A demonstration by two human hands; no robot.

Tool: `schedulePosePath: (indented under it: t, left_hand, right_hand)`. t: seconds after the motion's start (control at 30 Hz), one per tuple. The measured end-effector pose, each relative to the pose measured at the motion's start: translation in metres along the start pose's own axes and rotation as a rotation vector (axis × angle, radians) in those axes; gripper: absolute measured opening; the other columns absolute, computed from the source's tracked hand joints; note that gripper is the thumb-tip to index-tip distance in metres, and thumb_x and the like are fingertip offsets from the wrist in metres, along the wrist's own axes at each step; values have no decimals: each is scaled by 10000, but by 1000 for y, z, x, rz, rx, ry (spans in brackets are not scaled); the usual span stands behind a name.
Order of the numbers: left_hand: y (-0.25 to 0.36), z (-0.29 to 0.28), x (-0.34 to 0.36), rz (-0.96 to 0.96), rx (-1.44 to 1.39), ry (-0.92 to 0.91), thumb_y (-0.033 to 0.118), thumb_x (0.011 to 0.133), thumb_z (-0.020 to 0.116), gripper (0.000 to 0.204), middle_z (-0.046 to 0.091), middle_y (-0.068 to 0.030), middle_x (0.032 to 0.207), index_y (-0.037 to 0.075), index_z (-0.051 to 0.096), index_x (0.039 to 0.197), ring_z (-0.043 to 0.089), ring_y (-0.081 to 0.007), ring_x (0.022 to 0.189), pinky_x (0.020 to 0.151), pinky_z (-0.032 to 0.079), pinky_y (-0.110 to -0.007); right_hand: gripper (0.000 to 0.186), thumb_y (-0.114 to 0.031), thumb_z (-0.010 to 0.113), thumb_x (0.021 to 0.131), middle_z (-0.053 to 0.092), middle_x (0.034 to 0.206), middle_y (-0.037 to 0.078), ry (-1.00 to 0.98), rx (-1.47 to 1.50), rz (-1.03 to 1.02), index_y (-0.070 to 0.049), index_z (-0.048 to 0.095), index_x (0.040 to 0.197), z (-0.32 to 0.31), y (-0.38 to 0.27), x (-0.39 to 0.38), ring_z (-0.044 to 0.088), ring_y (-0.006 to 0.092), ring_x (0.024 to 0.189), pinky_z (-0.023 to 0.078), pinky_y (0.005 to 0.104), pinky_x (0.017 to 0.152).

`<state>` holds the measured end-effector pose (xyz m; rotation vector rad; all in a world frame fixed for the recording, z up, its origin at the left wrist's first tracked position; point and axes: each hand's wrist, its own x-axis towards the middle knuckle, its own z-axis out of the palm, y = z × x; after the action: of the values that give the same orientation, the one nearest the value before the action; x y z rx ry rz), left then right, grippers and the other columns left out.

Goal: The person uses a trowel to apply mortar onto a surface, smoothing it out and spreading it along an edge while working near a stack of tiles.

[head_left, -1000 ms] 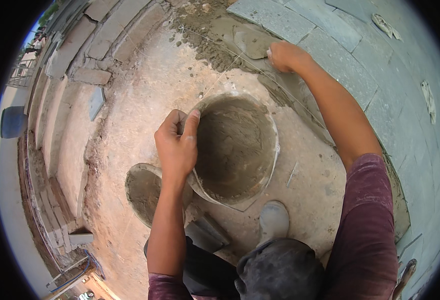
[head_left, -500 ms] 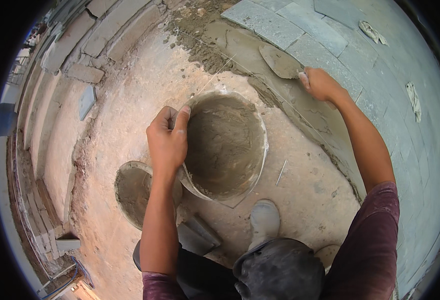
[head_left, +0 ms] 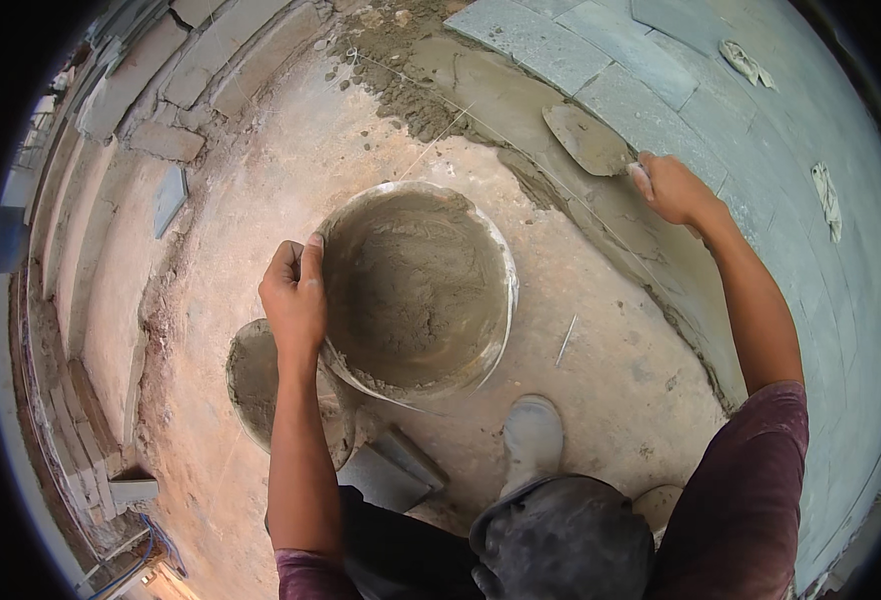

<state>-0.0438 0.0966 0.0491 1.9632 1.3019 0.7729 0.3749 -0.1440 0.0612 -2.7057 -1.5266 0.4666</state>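
Grey paving slabs [head_left: 645, 107] spread beyond the right hand [head_left: 676, 190], which grips a trowel [head_left: 588, 140], blade leftward over wet mortar [head_left: 506, 95]; the left hand [head_left: 296, 298] grasps a mortar bucket's [head_left: 512, 290] rim, just to its right.

- Bright, diffuse daylight; soft, faint shadows.
- Pale ground [head_left: 236, 225] well lit; inside of the bucket [head_left: 512, 285] darker.
- Stone slabs [head_left: 536, 45] curve toward the fisheye rim; corners black.
- Centre fairly crisp; far-left edge blurry.

One trowel [head_left: 589, 142], apparently two buckets [head_left: 511, 285]
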Motion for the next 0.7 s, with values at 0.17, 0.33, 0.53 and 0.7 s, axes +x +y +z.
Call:
schedulePosePath:
  t: [0.17,0.33,0.53,0.7]
  left_hand:
    - [-8,2,1,-9,-53,-27,273,995,645,408,427,14,623,16,508,709,356,-86,627,560,329,-294]
    - [-8,4,-7,-70,-143,-32,278,989,645,418,436,7,621,15,510,694,366,-93,630,566,346,-304]
    - [24,6,-15,-80,-108,-36,296,955,656,439,449,-91,591,-17,495,694,394,-157,602,577,385,-370]
    - [63,24,-18,3,-71,-76,293,944,649,407,523,-173,620,-32,544,722,476,-275,585,608,419,-424]
  right_hand:
    - [407,-297,430,1036,662,945,327,75,48,-17,66,613,1043,34,-7,45,638,497,929,492,553,860]
    - [391,-324,442,1035,658,912,298,-77,-97,8,27,614,1032,5,-1,-25,627,481,934,489,552,842]
    - [287,-305,579,982,657,859,243,121,-179,115,-33,631,1059,-39,-6,-112,642,445,816,499,533,714]
    - [229,-257,625,947,641,843,166,182,-307,-185,-101,629,1115,-32,-64,-134,656,371,771,512,462,662]
